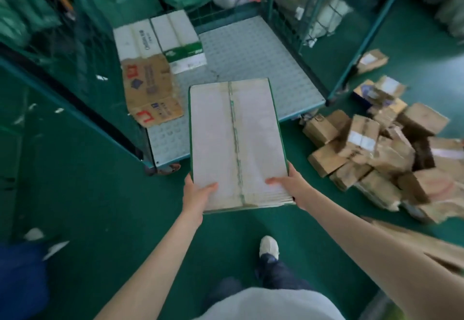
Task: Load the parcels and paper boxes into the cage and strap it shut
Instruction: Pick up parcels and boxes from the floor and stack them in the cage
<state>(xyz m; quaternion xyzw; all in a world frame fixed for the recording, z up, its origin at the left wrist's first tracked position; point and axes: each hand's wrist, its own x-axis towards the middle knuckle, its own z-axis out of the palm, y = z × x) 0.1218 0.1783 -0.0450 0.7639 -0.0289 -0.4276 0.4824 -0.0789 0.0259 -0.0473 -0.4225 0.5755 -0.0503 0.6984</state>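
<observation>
Fingers (209,187) grip the near end of the white paper box (236,139), both hands at once. Left hand (197,195) clamps the near-left corner, thumb flat on the lid, other fingers mostly hidden under or beside the box edge. Right hand (288,185) clamps the near-right corner the same way, thumb on top pointing inward, the rest out of sight below. Neither hand is spread; each pinches the box between thumb and hidden fingers. How far the lower fingers wrap, cannot tell.

Box is held roughly level in the air, long side pointing away. Its far end shows over the front of the cage floor (251,48), its near end over the green floor (100,206).

Step in hand, by my read: loading, carrying this box into the cage. Looks early in the task. Two white boxes (175,36) sit side by side at the cage's back-left corner, with a flattened cardboard sheet (150,91) just in front of them. Big pile of brown parcels (371,149) lies on the floor to the right, outside the cage. No strap seen.

Next move likely calls for pushing forward, lowering the box flat onto bare cage floor right of the cardboard, then releasing both hands.
</observation>
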